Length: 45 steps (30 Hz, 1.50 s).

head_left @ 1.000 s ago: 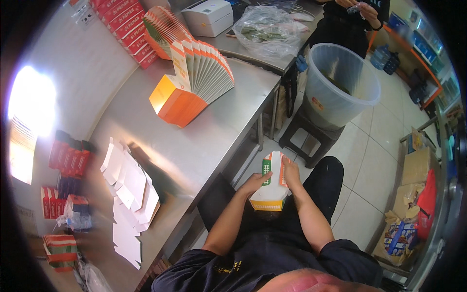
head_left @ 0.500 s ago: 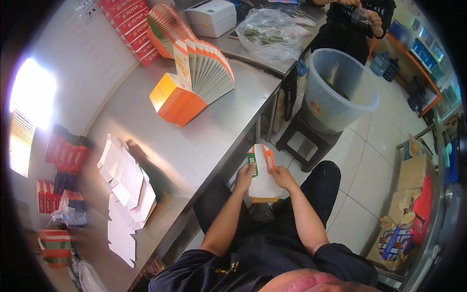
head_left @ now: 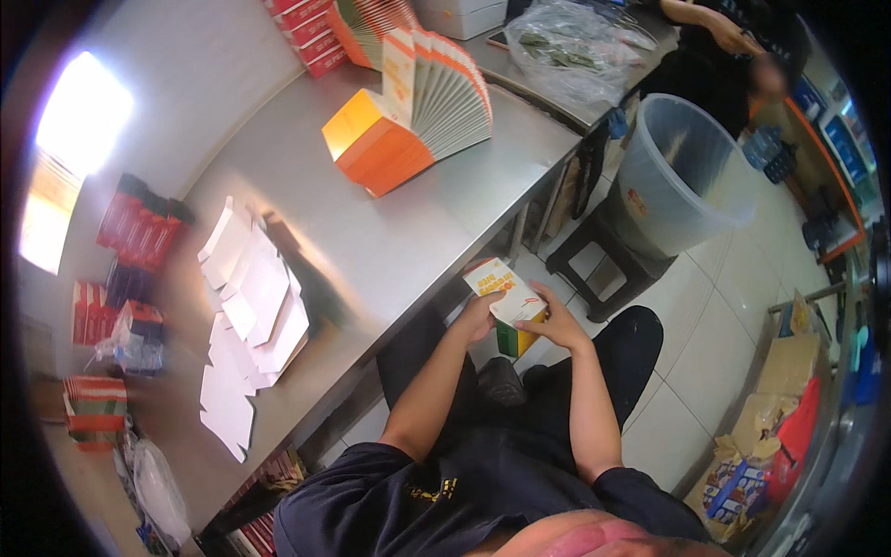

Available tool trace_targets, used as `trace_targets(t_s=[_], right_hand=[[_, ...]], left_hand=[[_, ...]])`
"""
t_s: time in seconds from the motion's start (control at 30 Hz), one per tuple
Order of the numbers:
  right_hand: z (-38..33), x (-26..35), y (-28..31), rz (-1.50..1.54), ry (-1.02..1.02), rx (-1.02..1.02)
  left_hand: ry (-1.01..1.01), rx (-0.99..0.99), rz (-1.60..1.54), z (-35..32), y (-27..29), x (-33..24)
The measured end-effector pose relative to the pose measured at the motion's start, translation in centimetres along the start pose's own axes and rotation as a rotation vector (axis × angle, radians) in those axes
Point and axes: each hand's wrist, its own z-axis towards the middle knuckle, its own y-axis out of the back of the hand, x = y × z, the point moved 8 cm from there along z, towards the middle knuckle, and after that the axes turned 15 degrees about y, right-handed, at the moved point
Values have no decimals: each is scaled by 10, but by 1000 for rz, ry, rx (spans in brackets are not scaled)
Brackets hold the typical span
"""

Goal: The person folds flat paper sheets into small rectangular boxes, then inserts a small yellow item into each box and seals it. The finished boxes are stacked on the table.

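Over my lap I hold a small folding carton (head_left: 506,295), white with orange and yellow print on its upper panel and green and yellow sides below. My left hand (head_left: 475,318) grips its left edge, thumb on the printed panel. On the opposite side my right hand (head_left: 559,323) has its fingers wrapped round the edge. To my left on the steel table (head_left: 343,278) lie unfolded white carton blanks (head_left: 255,297). Farther off, a fanned row of folded-flat cartons (head_left: 450,97) leans against an orange and yellow carton stack (head_left: 385,144).
A clear plastic tub (head_left: 682,186) stands on a dark stool (head_left: 603,241) ahead to the right. Behind it a person (head_left: 715,65) bends forward. A plastic bag (head_left: 571,46) lies on the far table. Red boxes (head_left: 139,218) line the left wall; cardboard (head_left: 789,362) is on a right-hand rack.
The carton has been turned and its sides opened out, so its printed panel now faces up instead of the plain white inside. The person by the tub has bent down.
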Motion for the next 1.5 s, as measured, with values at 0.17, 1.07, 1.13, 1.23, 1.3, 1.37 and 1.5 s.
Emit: trace_targets(t_s=[0.17,1.07,1.13,1.23,1.3,1.37,1.5], right_hand=[[-8,-6,5,-89,-200,142],[-19,68,30,-342,273,-305],[-24,81,36,-160,382,-255],[-25,85,48,448,566,-363],[-27,69,59,498,475,-460],[-27,42,64,662,319,-559],[-27,36,61,591,305,-576]], left_hand=[[42,72,172,-7,-1,5],[-472,-648,1103,-98,-91,-15],[-580,-536,982,-122,-108,-27],[-802,-404,1018,-184,-137,-45],[-1092,-375,1211,-241,-165,-64],[-916,-369,1045,-281,-145,-85],[-1005,-646,1171,-371,-113,-177]])
